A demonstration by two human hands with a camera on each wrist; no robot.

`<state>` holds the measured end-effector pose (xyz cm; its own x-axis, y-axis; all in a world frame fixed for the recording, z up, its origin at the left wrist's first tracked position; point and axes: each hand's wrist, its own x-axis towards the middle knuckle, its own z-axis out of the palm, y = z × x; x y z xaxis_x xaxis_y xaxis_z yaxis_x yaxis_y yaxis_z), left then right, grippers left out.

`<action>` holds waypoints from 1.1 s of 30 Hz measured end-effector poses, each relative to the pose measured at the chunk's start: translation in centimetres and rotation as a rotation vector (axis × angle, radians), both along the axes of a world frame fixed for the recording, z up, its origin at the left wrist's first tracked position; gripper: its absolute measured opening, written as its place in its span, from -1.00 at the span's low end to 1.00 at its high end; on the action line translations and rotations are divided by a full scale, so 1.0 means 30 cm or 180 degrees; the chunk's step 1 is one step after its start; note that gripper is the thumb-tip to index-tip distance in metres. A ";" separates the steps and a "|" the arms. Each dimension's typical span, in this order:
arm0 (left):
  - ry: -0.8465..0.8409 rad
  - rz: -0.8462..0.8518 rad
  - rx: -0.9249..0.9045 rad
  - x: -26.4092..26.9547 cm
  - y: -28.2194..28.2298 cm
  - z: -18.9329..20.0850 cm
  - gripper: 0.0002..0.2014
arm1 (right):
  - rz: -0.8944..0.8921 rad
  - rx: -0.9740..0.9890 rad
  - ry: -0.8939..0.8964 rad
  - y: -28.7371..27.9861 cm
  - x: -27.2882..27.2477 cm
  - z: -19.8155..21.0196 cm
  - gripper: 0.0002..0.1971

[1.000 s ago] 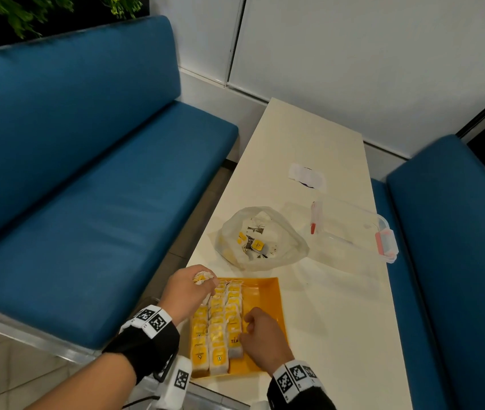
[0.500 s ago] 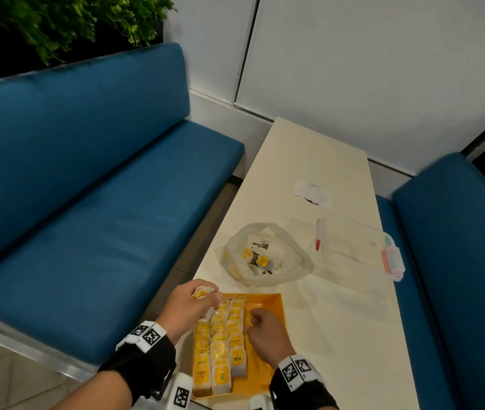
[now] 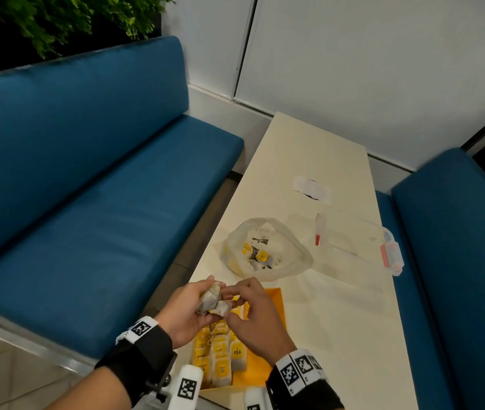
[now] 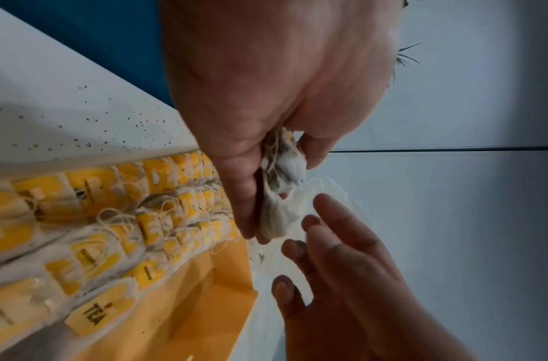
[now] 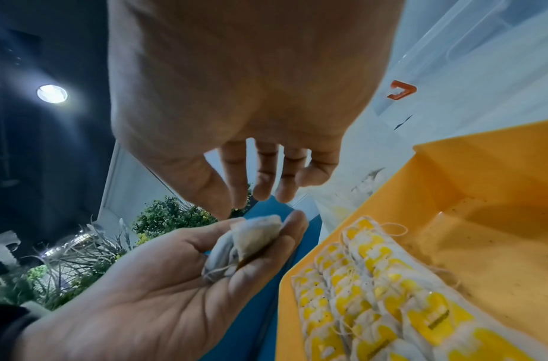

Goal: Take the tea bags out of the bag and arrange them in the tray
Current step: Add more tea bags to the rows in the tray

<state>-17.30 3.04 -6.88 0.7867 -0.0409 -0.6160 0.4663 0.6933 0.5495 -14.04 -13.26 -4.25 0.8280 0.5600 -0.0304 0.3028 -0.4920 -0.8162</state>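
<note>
Tea bags (image 3: 213, 300) sit bunched in my left hand (image 3: 189, 312), its fingers and thumb curled round the small clump, raised just above the far end of the orange tray (image 3: 276, 315). My right hand (image 3: 251, 315) is beside it with fingers loosely spread, tips near the clump, grasping nothing that I can see. Below my hands, the tray's left part holds rows of tea bags (image 3: 220, 356); its right part is bare. Beyond my hands lies the plastic bag (image 3: 267, 250) on the tabletop (image 3: 338, 321), more tea bags inside. To do this well, I judge I should pinch one bag free, mind the tangled strings, and lay it tag-up in line.
</note>
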 end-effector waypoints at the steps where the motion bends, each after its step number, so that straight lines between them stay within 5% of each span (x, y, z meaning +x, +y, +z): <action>1: 0.0000 -0.0011 -0.0005 0.000 0.001 -0.003 -0.58 | -0.0038 0.0027 -0.0029 0.002 -0.001 0.007 -0.69; 9: 0.0091 -0.0052 0.0036 0.013 -0.012 0.016 -0.52 | 0.0235 -0.0145 -0.0044 0.044 -0.012 0.007 -0.56; 16: 0.0048 -0.0092 -0.0018 0.018 -0.002 0.022 -0.54 | 0.0053 -0.0087 -0.0315 0.033 -0.010 -0.013 -0.90; 33: -0.0401 -0.0135 -0.0007 -0.001 0.008 -0.002 -0.73 | -0.0518 0.0461 -0.0596 -0.010 0.030 -0.052 -0.86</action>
<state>-17.31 3.29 -6.94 0.8553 -0.0769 -0.5123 0.4226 0.6756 0.6041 -13.15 -13.58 -5.79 0.8909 0.4066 0.2022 0.3815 -0.4288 -0.8189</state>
